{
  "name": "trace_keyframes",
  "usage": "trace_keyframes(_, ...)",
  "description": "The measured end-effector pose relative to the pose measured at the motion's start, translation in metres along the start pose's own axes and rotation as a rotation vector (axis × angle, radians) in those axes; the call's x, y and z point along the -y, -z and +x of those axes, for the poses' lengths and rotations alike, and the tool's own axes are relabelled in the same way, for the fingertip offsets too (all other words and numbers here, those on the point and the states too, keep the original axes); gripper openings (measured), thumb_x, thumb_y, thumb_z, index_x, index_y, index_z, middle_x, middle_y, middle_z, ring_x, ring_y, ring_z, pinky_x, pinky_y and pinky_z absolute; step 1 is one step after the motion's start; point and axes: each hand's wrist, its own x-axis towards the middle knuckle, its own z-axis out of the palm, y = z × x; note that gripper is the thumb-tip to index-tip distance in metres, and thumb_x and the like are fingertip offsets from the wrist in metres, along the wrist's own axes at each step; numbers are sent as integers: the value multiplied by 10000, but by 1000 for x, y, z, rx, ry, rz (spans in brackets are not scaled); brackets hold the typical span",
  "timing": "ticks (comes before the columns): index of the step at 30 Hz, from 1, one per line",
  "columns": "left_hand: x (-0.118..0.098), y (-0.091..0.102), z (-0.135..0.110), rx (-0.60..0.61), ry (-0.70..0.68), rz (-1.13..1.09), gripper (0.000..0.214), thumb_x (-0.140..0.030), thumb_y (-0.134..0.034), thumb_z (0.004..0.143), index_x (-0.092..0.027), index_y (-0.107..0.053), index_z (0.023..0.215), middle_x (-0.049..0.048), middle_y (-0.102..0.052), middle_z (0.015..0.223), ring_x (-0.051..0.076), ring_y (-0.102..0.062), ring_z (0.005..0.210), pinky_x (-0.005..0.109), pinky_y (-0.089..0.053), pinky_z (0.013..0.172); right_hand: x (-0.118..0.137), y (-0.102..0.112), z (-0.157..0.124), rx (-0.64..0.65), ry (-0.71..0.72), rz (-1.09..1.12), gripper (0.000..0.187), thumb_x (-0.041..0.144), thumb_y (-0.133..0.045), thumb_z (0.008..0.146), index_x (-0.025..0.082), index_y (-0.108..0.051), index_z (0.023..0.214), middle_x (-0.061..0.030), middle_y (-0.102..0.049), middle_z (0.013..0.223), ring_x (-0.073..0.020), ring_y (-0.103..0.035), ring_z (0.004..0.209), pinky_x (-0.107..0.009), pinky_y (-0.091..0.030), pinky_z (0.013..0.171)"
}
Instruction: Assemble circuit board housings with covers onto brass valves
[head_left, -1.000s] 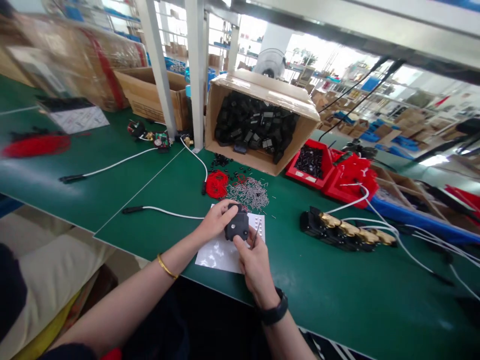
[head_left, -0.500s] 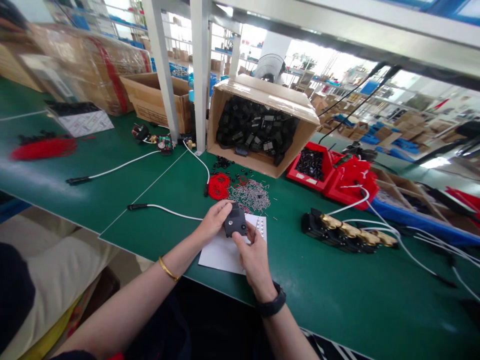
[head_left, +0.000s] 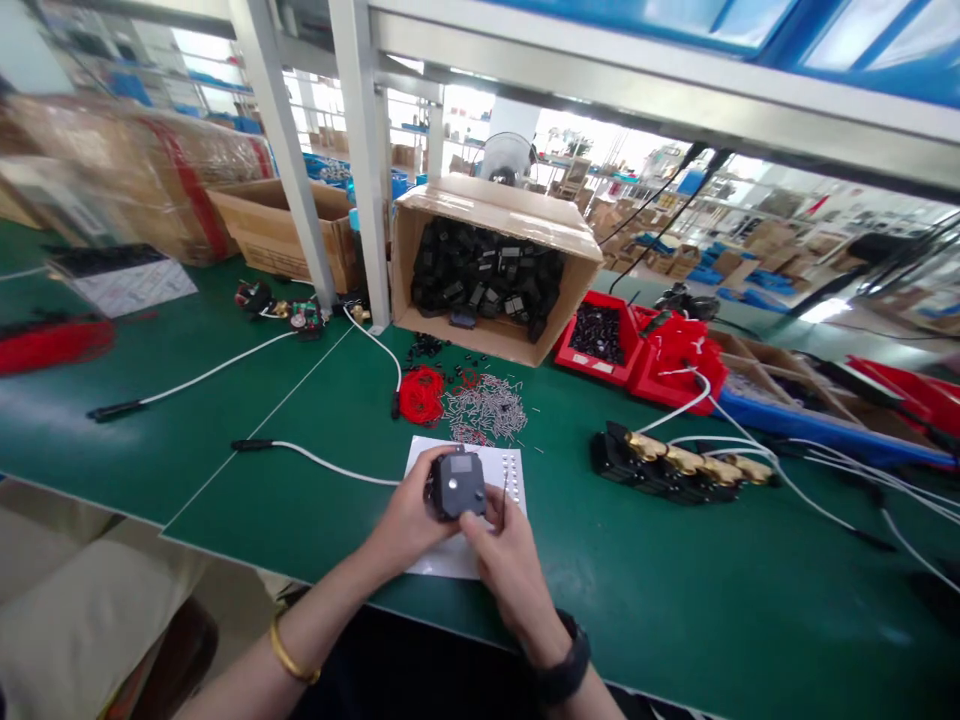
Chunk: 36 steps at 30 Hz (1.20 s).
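My left hand point(head_left: 411, 512) is closed around the side of a black square plastic housing point(head_left: 460, 484) with a small bright round spot on its face. My right hand point(head_left: 506, 560) has its thumb on the housing's lower corner, and a thin dark rod-like tool point(head_left: 505, 492) sticks up from its fingers; the tool's kind cannot be made out. Beneath both hands lies a white sheet point(head_left: 430, 562) with rows of small shiny pieces along its right edge. A white cable point(head_left: 322, 462) with a black plug runs from the left up to my left hand; its far end is hidden.
Beyond the sheet lie a pile of small metal pins point(head_left: 487, 408) and a red coil point(head_left: 421, 394). A tilted carton point(head_left: 495, 345) holds black housings. Red bins point(head_left: 600, 365) stand right of it. Black units with brass fittings point(head_left: 667, 470) sit on the right. Metal posts point(head_left: 364, 170) rise behind.
The housing has turned so its square face shows more fully, and it sits lower in view with both hands. The whole view has shifted, with the bench appearing lower and further left.
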Motion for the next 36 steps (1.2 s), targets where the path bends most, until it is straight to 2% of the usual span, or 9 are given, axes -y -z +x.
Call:
trace_keyframes(5, 8, -10, -18, 52, -22, 74, 741, -219, -801, 553, -215, -405, 1180, 102, -505, 1201, 286, -513, 1092, 412, -392, 967, 27, 22, 3, 283, 324, -665, 911, 216, -841, 505, 295, -398, 1298, -54, -422, 1313, -246, -500, 1108, -344, -439, 918)
trace_keyframes(10, 35, -15, -18, 68, -164, 128, 664, -218, -725, 579, -219, -409, 1162, 99, -524, 1144, 309, -526, 1059, 434, -422, 924, 60, 25, -1, 472, 429, -1048, 773, 285, -814, 544, 240, -463, 1231, -68, -535, 1156, -260, -574, 954, -337, -506, 757)
trace_keyframes(15, 32, -10, -15, 77, -25, 144, 651, -216, -711, 599, -242, -391, 1165, 108, -503, 1179, 320, -525, 1062, 467, -438, 905, 68, 57, -3, 92, 345, -1084, 643, 305, -768, 578, 216, -508, 1159, -78, -551, 1070, -245, -602, 840, -321, -495, 708)
trace_keyframes(19, 9, -7, -17, 64, 44, 220, 633, -174, -709, 610, -231, -390, 1154, 100, -483, 1190, 307, -498, 1103, 496, -365, 985, 37, 101, 12, -145, 205, -1216, 523, 315, -700, 661, 188, -539, 1142, -123, -526, 1167, -275, -611, 826, -382, -471, 726)
trace_keyframes(22, 5, -6, -17, 80, 54, 200, 652, -213, -716, 640, -227, -358, 1185, 102, -458, 1216, 279, -515, 1081, 460, -391, 966, 18, 117, 13, -256, 297, -932, 382, 406, -604, 761, 159, -606, 1053, -141, -516, 1203, -300, -572, 951, -419, -444, 813)
trace_keyframes(25, 8, -5, -18, 75, 41, 213, 651, -215, -716, 653, -225, -358, 1196, 95, -452, 1223, 265, -514, 1086, 432, -394, 968, 25, 107, -3, -338, 382, -307, 396, 435, -415, 890, 172, -643, 700, -106, -605, 981, -256, -552, 975, -365, -457, 809)
trace_keyframes(29, 11, -4, -18, 79, 10, 232, 656, -201, -724, 650, -226, -366, 1199, 87, -446, 1220, 259, -501, 1103, 412, -391, 978, 38, 65, -29, -124, 112, 268, 496, 508, -371, 914, 162, -639, 680, -40, -584, 613, -128, -547, 556, -228, -464, 528)
trace_keyframes(32, 12, -4, -19, 88, -17, 223, 656, -199, -727, 658, -223, -361, 1201, 92, -448, 1210, 262, -493, 1113, 411, -389, 980, 34, 35, -32, 42, -100, 425, 481, 567, -395, 888, 151, -628, 833, -46, -620, 565, -133, -563, 470, -229, -470, 469)
trace_keyframes(36, 15, -1, -21, 112, -2, 198, 666, -192, -731, 664, -226, -356, 1214, 101, -445, 1221, 275, -487, 1129, 427, -374, 997, 26, 24, -23, 15, 29, 309, 303, 463, -573, 839, 170, -617, 905, -86, -701, 779, -197, -670, 690, -300, -549, 622)
